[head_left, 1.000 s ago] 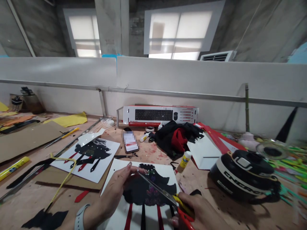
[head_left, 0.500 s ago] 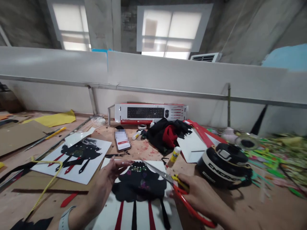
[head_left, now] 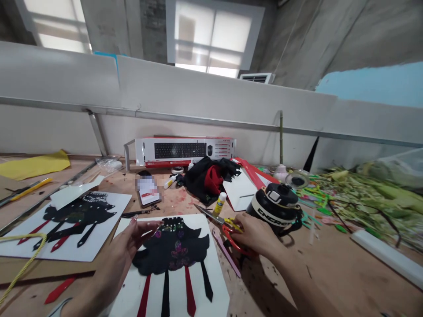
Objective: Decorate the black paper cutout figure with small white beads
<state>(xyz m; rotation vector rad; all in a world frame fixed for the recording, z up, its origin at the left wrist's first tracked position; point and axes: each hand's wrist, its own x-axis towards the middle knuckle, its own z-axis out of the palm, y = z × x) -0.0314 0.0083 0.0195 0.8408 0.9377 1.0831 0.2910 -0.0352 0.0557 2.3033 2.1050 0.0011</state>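
Observation:
My right hand (head_left: 256, 231) is closed round the red-and-yellow handles of a pair of scissors (head_left: 211, 215). The blades point left, low over the table by the right edge of a white sheet (head_left: 216, 293). On that sheet lies a black fabric cutout (head_left: 194, 244) with purple embroidery, a beaded top, and red and black strips below it. My left hand (head_left: 127, 242) is at the cutout's upper left, fingers stretched toward the beaded part; whether they touch it I cannot tell. A pink slim tool (head_left: 227, 253) lies between the sheet and my right hand.
A yellow glue stick (head_left: 220, 203) stands behind the scissors, and a black jug (head_left: 277, 204) beyond my right hand. Black and red cloth (head_left: 206, 178), a phone (head_left: 148, 191) and a keyboard box (head_left: 185, 152) lie further back. A similar cutout (head_left: 82, 211) is at left.
The scissors have moved off the black cutout to the sheet's right side, uncovering the cutout's right edge. My left hand stays near its upper left. The view has swung to the right.

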